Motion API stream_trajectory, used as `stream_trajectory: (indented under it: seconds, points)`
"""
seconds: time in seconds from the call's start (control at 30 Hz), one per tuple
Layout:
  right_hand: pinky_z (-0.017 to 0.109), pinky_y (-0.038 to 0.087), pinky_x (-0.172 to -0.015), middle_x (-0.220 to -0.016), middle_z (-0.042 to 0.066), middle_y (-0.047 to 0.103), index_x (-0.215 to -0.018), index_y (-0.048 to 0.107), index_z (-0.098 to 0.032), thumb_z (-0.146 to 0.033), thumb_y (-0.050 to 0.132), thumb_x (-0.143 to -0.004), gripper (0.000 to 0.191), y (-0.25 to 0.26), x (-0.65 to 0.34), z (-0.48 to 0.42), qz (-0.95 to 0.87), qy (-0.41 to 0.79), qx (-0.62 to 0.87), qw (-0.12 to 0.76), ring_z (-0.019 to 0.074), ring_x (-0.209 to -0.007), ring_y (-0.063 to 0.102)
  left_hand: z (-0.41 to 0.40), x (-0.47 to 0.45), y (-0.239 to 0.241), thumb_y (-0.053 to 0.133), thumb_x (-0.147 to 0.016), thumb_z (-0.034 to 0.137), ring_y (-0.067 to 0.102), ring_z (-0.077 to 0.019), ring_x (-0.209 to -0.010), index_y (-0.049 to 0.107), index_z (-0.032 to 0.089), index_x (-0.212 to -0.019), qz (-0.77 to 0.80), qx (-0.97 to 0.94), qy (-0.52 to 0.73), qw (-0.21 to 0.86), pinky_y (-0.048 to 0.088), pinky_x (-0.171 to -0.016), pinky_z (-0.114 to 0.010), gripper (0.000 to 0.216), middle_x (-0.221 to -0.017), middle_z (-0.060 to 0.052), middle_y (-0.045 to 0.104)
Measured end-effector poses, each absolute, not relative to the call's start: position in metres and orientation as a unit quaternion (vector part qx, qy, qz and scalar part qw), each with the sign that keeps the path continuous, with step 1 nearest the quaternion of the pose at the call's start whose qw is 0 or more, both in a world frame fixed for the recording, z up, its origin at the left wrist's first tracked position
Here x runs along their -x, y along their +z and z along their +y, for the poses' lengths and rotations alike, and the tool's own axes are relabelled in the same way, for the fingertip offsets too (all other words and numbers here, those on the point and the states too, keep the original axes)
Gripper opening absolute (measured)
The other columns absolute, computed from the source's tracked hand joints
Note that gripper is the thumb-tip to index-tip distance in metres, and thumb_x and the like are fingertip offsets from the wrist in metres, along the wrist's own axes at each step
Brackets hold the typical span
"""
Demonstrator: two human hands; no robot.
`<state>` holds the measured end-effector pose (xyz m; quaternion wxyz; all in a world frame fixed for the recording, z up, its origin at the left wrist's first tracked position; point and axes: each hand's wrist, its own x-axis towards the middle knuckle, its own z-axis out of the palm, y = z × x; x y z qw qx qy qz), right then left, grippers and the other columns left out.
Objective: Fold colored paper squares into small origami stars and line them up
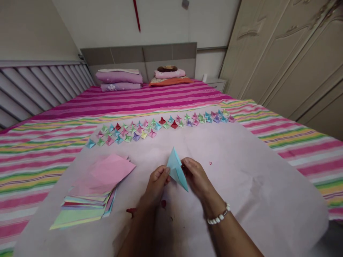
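Observation:
A light blue sheet of folded paper [177,167] is held up over the white cover, creased into a pointed, triangular shape. My left hand [160,178] pinches its left edge between thumb and fingers. On the other side my right hand [195,175] is curled against the paper's right edge, its fingertips partly hidden behind it. A white bead bracelet [219,217] circles my right wrist. Left of my hands lies a fanned stack of coloured paper sheets [104,175], pink on top. Several small folded paper pieces [136,136] stand in rows beyond my hands.
The white cover [230,210] lies on a bed with a striped sheet [294,139]. Red paper scraps [131,211] are near my left forearm. Folded bedding [119,78] and pillows [170,76] rest by the headboard [139,55]. A railing [40,89] runs along the left, wardrobes [289,53] the right.

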<state>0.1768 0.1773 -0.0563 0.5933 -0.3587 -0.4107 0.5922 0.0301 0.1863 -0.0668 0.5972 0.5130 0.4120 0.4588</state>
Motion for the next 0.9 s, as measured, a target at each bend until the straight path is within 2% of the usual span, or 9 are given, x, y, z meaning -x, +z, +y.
stream_trajectory:
  seconds: [0.23,0.47,0.6,0.7,0.9]
  points:
    - [0.027,0.035,-0.051,-0.054,-0.002,0.052,-0.069,0.059,-0.02,-0.051,0.064,-0.076,0.032,-0.0542,-0.1784,0.175,-0.41,0.597,0.369,0.583,0.0142,-0.051,0.046,0.1844,-0.0316,-0.0604,0.057,-0.078,0.048,0.035,-0.009,-0.051,0.05,0.018,-0.06,0.419,-0.528,0.431,0.6,0.027,-0.052,-0.021,0.036,-0.054,0.005,0.042]
    - [0.026,0.035,-0.051,-0.056,-0.002,0.053,-0.07,0.058,-0.019,-0.051,0.065,-0.075,0.033,-0.0533,-0.178,0.1745,-0.397,0.61,0.374,0.575,0.0133,-0.051,0.045,0.1853,-0.0314,-0.0614,0.057,-0.078,0.048,0.036,-0.0087,-0.05,0.051,0.018,-0.06,0.414,-0.54,0.427,0.595,0.027,-0.051,-0.021,0.036,-0.052,0.005,0.043]
    - [0.025,0.036,-0.052,-0.056,-0.003,0.049,-0.065,0.054,-0.019,-0.045,0.066,-0.076,0.03,-0.0543,-0.1784,0.1754,-0.375,0.627,0.356,0.583,0.0121,-0.051,0.043,0.1856,-0.031,-0.0629,0.056,-0.079,0.046,0.035,-0.0086,-0.051,0.051,0.018,-0.06,0.407,-0.542,0.427,0.599,0.027,-0.052,-0.021,0.035,-0.053,0.005,0.043]
    - [0.024,0.037,-0.053,-0.057,-0.003,0.05,-0.069,0.057,-0.019,-0.038,0.065,-0.076,0.022,-0.0546,-0.1798,0.1764,-0.375,0.628,0.355,0.582,0.0118,-0.053,0.045,0.1861,-0.0314,-0.0627,0.056,-0.079,0.047,0.035,-0.0086,-0.05,0.051,0.018,-0.06,0.412,-0.545,0.431,0.59,0.028,-0.051,-0.021,0.036,-0.052,0.005,0.043]
    - [0.022,0.037,-0.052,-0.06,-0.003,0.056,-0.072,0.061,-0.019,-0.028,0.072,-0.066,0.016,-0.0517,-0.177,0.1761,-0.437,0.564,0.394,0.58,0.0118,-0.055,0.049,0.1884,-0.0351,-0.0653,0.058,-0.078,0.047,0.037,-0.0076,-0.049,0.057,0.016,-0.066,0.424,-0.546,0.461,0.556,0.03,-0.049,-0.02,0.032,-0.052,0.006,0.043]
